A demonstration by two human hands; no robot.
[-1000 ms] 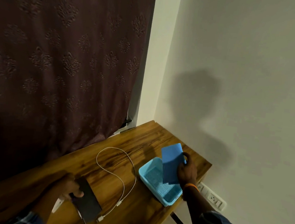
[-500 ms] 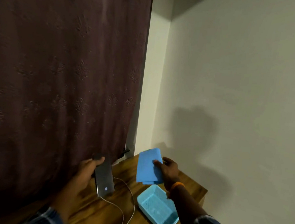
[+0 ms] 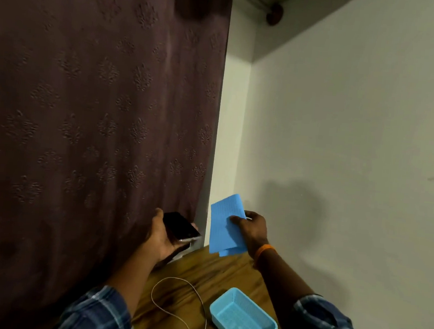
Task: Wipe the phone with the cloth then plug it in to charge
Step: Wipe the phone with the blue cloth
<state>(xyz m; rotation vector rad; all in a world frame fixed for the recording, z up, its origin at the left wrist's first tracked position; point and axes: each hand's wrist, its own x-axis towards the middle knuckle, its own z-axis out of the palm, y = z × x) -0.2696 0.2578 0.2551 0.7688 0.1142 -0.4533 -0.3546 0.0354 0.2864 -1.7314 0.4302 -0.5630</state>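
Phone sits cupped in his left hand above the table, cloth pinched in his right hand just beside it, and that loose cradle could let it slip once wiping begins.

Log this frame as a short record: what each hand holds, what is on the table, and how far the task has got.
left hand: left hand holds the phone raised above the table, dark face up
right hand: right hand pinches the blue cloth, which hangs beside the phone
cloth and phone: apart, not touching
on table: white cable lying loose; blue basket, nothing visible in it
backdrop: dark curtain
task stage: wiping not yet begun; phone not plugged in
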